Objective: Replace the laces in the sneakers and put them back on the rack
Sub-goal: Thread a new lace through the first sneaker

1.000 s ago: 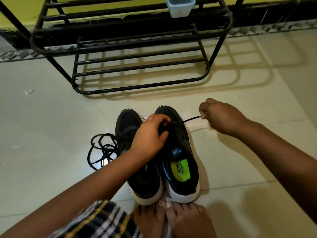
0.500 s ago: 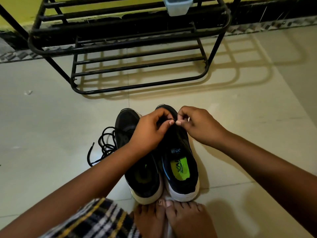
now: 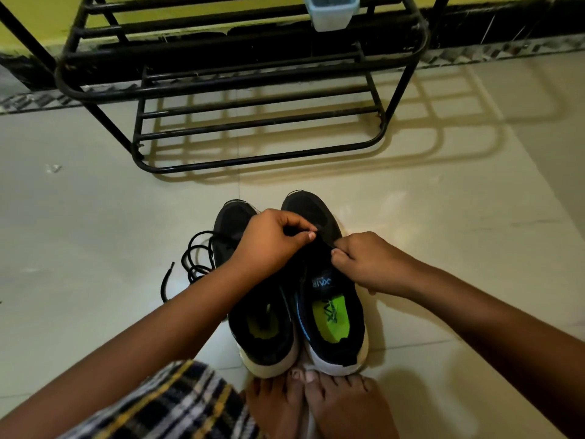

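We see two black sneakers standing side by side on the pale tiled floor (image 3: 95, 232), toes pointing away from us toward the rack. The right sneaker (image 3: 332, 312) shows a bright green insole and a tongue label; the left sneaker (image 3: 262, 331) sits touching it, its green insole dimmer in shadow. Both heels lie just beyond a pair of bare feet (image 3: 316, 403) at the near edge.

Our left hand (image 3: 272, 245) reaches across the left sneaker to the front of the right one, fingers curled with thumb and forefinger pinched together over the eyelet area. Our right hand (image 3: 373, 264) is beside it on the right sneaker's right flank, fingers also curled into a pinch at the same spot. Each seems to grip something thin there, likely lace, but against the black upper we cannot tell for certain what is held.

A loose black lace (image 3: 196, 261) lies coiled on the floor just left of the left sneaker, one tip trailing toward us.

Farther off stands the black metal rack (image 3: 253, 128) against the yellow wall, its lower bars bare. A small pale blue container (image 3: 330, 12) sits on an upper tier at the far right. Checked cloth (image 3: 164, 403) covers a knee at near left.
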`<state>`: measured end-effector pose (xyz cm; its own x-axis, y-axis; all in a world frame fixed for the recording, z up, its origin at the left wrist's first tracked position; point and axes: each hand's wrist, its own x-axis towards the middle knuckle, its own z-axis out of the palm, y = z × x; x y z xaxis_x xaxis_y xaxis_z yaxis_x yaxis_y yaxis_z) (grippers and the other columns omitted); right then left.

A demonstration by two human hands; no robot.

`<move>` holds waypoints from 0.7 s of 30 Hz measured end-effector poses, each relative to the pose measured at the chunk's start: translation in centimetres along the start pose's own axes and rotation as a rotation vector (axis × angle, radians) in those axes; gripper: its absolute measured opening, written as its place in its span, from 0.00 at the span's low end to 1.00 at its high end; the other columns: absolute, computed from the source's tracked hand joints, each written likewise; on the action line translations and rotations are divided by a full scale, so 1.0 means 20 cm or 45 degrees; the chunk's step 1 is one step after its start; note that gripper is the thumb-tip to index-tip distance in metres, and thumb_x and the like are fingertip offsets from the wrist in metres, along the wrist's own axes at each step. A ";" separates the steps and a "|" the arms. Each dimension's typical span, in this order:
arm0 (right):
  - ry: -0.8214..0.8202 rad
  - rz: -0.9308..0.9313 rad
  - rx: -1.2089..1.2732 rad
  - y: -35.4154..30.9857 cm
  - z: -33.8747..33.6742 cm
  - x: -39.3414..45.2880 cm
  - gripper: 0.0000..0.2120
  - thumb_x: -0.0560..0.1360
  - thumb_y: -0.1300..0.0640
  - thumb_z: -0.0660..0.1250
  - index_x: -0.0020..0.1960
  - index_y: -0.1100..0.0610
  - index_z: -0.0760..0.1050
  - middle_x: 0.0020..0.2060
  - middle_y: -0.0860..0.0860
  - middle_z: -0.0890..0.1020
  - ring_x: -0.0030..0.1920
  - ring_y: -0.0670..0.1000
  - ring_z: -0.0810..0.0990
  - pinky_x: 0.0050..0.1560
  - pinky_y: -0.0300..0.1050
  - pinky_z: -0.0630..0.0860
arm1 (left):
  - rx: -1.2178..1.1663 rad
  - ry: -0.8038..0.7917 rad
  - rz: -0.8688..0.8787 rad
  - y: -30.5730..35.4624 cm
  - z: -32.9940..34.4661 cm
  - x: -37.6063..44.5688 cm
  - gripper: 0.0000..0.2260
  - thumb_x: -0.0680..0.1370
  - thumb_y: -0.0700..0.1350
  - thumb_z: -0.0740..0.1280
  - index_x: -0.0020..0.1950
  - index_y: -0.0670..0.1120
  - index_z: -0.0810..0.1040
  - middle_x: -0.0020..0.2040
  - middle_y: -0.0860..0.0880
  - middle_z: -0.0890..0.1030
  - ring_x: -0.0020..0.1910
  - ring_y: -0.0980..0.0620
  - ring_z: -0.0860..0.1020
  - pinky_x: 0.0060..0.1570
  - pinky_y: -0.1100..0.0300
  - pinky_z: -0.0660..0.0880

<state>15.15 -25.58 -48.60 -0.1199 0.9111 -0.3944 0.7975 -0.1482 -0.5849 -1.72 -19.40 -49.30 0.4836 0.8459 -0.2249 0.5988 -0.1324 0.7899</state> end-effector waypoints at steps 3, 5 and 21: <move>0.146 0.187 -0.198 0.07 0.42 -0.18 0.19 0.80 0.49 0.52 0.39 0.54 0.75 0.30 0.50 0.76 0.30 0.49 0.77 0.32 0.42 0.69 | 0.154 0.015 0.034 0.00 0.01 -0.01 0.04 0.74 0.45 0.72 0.47 0.51 0.85 0.40 0.56 0.82 0.31 0.71 0.73 0.33 0.78 0.65; -0.041 0.319 -0.089 0.04 0.83 -0.36 0.21 0.78 0.51 0.54 0.31 0.50 0.77 0.25 0.48 0.77 0.23 0.52 0.75 0.27 0.43 0.70 | 0.231 0.026 0.033 0.01 0.01 -0.01 0.04 0.73 0.46 0.72 0.47 0.53 0.85 0.41 0.57 0.83 0.34 0.66 0.76 0.37 0.73 0.69; 0.010 -0.105 -0.235 0.07 0.16 -0.02 0.13 0.80 0.54 0.55 0.41 0.57 0.73 0.35 0.52 0.76 0.41 0.58 0.80 0.38 0.48 0.71 | 0.295 0.058 0.004 0.00 0.03 -0.03 0.03 0.73 0.46 0.70 0.44 0.52 0.84 0.42 0.54 0.84 0.43 0.55 0.80 0.46 0.55 0.78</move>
<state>14.45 -27.42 -51.55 -0.1853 0.9203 -0.3444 0.8799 -0.0006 -0.4751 -1.54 -20.18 -49.53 0.4593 0.8672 -0.1924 0.7307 -0.2456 0.6370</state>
